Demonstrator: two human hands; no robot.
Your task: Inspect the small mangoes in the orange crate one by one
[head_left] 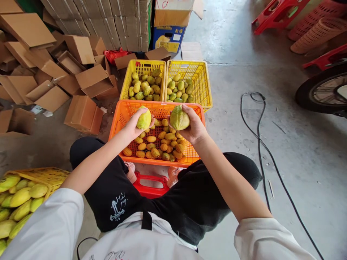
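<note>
My left hand [138, 124] is closed round a yellow-green, papaya-like fruit [144, 118]. A larger, greener fruit with faint ridges [180, 118] sits in my right hand [194, 126], its thumb over the top. Both hands are raised above the orange plastic basket [115, 124], which holds several small orange and yellow fruits [155, 152]. Just beyond it stand two yellow baskets side by side. The left yellow basket [127, 65] contains yellow-green fruits [146, 86]; greener ones [180, 86] lie in the right yellow basket [203, 83].
At lower left, a tilted yellow basket [58, 177] is full of larger yellow-green fruits [21, 196]. Loose cardboard boxes [92, 79] lie piled at upper left. A black cable [282, 173] runs along the floor on the right, near a wheel [322, 90]. A red stool [151, 193] is between my feet.
</note>
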